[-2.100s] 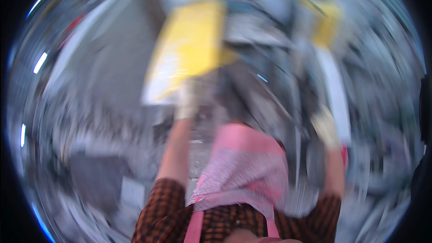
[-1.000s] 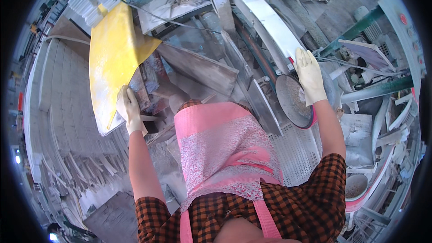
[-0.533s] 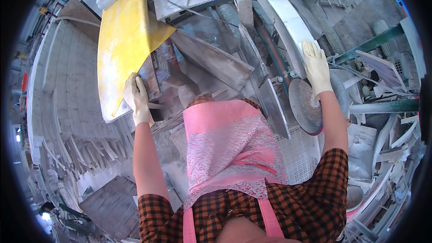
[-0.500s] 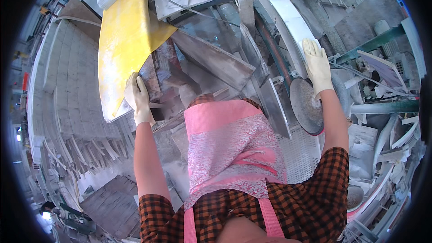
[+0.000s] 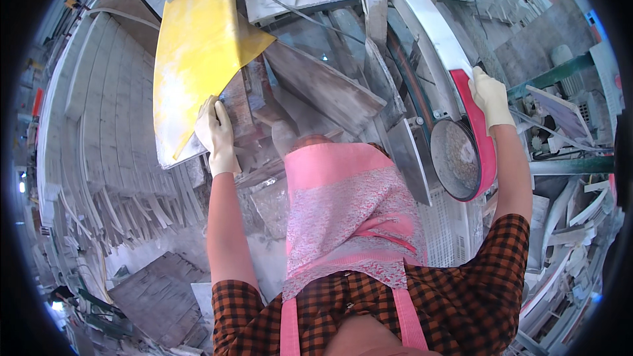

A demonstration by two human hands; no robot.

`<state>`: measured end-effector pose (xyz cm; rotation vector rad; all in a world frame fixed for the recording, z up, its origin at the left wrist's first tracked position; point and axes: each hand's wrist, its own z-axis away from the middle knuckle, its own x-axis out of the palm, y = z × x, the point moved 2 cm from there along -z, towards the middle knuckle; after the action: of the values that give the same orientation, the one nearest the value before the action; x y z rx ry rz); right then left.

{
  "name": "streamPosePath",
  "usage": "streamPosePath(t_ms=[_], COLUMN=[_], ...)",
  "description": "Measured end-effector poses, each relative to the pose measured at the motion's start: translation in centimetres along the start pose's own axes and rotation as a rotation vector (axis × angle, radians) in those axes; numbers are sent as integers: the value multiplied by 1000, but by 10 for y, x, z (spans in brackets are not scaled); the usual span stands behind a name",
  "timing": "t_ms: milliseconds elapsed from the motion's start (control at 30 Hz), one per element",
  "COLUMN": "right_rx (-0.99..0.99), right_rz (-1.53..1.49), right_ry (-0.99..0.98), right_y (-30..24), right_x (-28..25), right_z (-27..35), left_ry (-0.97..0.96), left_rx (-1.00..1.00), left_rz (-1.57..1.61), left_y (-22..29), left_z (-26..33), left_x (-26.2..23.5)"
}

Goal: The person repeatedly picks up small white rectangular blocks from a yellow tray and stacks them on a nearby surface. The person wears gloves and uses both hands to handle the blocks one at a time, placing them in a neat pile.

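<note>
My left hand (image 5: 214, 133), in a cream rubber glove, rests with fingers stretched and thumb apart at the lower right edge of a yellow sheet (image 5: 196, 59) draped over a board. It grips nothing that I can see. On the right, a long curved belt (image 5: 440, 29), white on its upper stretch and red lower down, runs to a dusty round wheel (image 5: 455, 159) and around its outer side. My gloved right hand (image 5: 490, 97) has its fingers curled at the belt's outer edge, where white meets red. What lies under those fingers is partly hidden.
Stacked pale boards (image 5: 105, 118) rise at the left, with thin strips hanging below. A slanted grey plank (image 5: 323, 86) and an upright metal plate (image 5: 407, 158) stand between my arms. A green bar (image 5: 571, 166) and scattered offcuts lie at the right. Dust covers most surfaces.
My right hand has shifted outward from the belt's white face to its edge, its fingers now curled. The red stretch now shows along the wheel. My left hand stays at the yellow sheet.
</note>
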<state>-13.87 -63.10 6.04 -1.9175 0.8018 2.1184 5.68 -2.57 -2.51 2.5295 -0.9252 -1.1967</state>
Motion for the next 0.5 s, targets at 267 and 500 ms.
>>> streamPosePath(t_ms=[267, 500], right_rx=[-78, -212], right_rz=[-847, -1830], right_ry=[499, -407], right_y=[-163, -460], right_x=[-100, -144], right_z=[-38, 11], left_ry=[-42, -77], left_rx=[-156, -166], left_rz=[137, 90], left_y=[-1, -2], left_z=[5, 6], left_x=[-4, -6])
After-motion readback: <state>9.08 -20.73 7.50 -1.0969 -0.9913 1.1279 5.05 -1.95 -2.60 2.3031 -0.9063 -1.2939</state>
